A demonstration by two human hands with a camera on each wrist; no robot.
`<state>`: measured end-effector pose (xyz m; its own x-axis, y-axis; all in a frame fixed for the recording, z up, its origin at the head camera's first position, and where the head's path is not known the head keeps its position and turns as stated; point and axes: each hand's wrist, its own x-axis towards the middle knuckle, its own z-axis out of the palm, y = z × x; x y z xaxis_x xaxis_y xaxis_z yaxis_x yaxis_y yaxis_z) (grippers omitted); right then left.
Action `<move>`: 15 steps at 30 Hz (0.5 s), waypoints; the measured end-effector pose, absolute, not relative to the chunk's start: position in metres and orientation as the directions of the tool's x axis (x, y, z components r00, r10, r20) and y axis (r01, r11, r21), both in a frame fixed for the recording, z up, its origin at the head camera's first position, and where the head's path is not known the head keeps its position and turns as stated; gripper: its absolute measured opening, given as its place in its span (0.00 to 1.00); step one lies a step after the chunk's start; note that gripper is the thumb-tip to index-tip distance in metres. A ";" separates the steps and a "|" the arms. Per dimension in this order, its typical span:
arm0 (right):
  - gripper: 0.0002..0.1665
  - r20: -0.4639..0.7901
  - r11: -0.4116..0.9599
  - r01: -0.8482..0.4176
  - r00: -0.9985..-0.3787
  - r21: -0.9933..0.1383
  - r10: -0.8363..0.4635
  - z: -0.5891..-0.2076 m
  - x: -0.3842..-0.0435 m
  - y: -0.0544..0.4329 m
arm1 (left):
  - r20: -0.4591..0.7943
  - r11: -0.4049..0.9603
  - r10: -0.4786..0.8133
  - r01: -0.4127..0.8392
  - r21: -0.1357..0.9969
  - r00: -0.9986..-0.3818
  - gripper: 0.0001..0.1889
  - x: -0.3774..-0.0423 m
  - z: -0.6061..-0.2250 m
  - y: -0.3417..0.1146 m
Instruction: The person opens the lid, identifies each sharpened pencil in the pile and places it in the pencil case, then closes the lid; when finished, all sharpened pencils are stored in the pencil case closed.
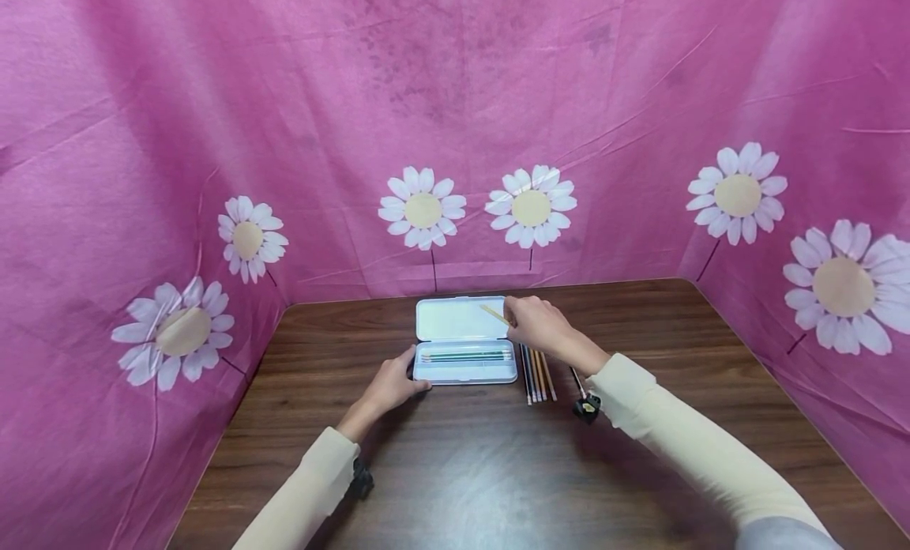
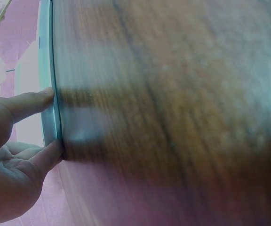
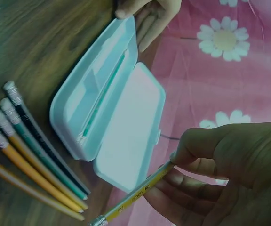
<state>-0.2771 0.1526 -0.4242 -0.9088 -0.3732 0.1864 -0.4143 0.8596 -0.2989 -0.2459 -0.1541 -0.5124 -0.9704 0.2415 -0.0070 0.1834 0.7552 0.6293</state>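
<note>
An open pencil case (image 1: pixel 465 374), pale blue-white with its lid (image 3: pixel 131 127) laid back, sits near the table's far edge. Green pencils (image 1: pixel 465 355) lie in its rear compartment. My left hand (image 1: pixel 389 386) grips the case's left end, thumb at the front corner; the left wrist view shows thumb (image 2: pixel 34 103) and fingers against its edge. Above the lid's right side, my right hand (image 1: pixel 536 325) pinches a yellow pencil (image 3: pixel 142 188) between thumb and fingers, its ferrule end pointing away from the palm. Right of the case lies a row of several loose pencils (image 3: pixel 36 162), black, green and yellow-orange.
The dark wooden table (image 1: pixel 469 463) is bordered by a pink cloth backdrop (image 1: pixel 455 123) with white daisies on three sides. A dark pencil-like stick (image 1: pixel 577 382) shows partly beside the black strap device (image 1: pixel 587 408) at my right wrist.
</note>
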 end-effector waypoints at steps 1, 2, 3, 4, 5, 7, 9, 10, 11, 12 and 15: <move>0.08 0.185 0.858 -0.422 -0.905 -0.292 -0.382 -0.421 -0.277 0.150 | -0.008 0.754 0.242 0.183 0.631 -0.970 0.46 -0.246 -0.512 -0.154; 0.08 0.184 0.857 -0.431 -0.901 -0.284 -0.392 -0.419 -0.277 0.147 | -0.008 0.755 0.242 0.183 0.630 -0.970 0.46 -0.246 -0.512 -0.154; 0.09 0.182 0.856 -0.438 -0.898 -0.275 -0.401 -0.417 -0.277 0.143 | -0.008 0.755 0.242 0.183 0.630 -0.970 0.45 -0.246 -0.512 -0.154; 0.09 0.181 0.855 -0.446 -0.894 -0.265 -0.410 -0.415 -0.277 0.140 | -0.008 0.755 0.242 0.183 0.630 -0.970 0.45 -0.246 -0.512 -0.154; 0.09 0.178 0.854 -0.453 -0.890 -0.255 -0.419 -0.414 -0.278 0.137 | -0.008 0.756 0.242 0.183 0.629 -0.970 0.45 -0.245 -0.512 -0.154; 0.09 0.176 0.853 -0.467 -0.883 -0.233 -0.436 -0.412 -0.278 0.130 | -0.005 0.757 0.241 0.184 0.627 -0.971 0.45 -0.246 -0.512 -0.154; 0.10 0.175 0.849 -0.483 -0.874 -0.214 -0.453 -0.411 -0.280 0.124 | 0.000 0.758 0.239 0.187 0.624 -0.971 0.45 -0.246 -0.512 -0.154; 0.10 0.173 0.846 -0.492 -0.869 -0.203 -0.464 -0.410 -0.280 0.121 | 0.001 0.759 0.239 0.187 0.623 -0.971 0.46 -0.246 -0.512 -0.154; 0.10 0.168 0.844 -0.500 -0.864 -0.194 -0.474 -0.410 -0.281 0.118 | 0.003 0.760 0.238 0.188 0.622 -0.971 0.45 -0.246 -0.512 -0.154; 0.10 0.164 0.840 -0.510 -0.859 -0.185 -0.485 -0.409 -0.281 0.115 | 0.003 0.760 0.237 0.188 0.623 -0.971 0.46 -0.246 -0.512 -0.154; 0.09 0.146 0.828 -0.537 -0.842 -0.159 -0.519 -0.409 -0.282 0.107 | 0.000 0.762 0.236 0.185 0.621 -0.972 0.46 -0.245 -0.512 -0.154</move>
<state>-0.2823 0.1070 -0.4087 -0.8424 -0.5186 0.1463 -0.5374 0.8282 -0.1589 -0.2454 -0.1536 -0.5122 -0.9717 0.2363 0.0004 0.1855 0.7618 0.6207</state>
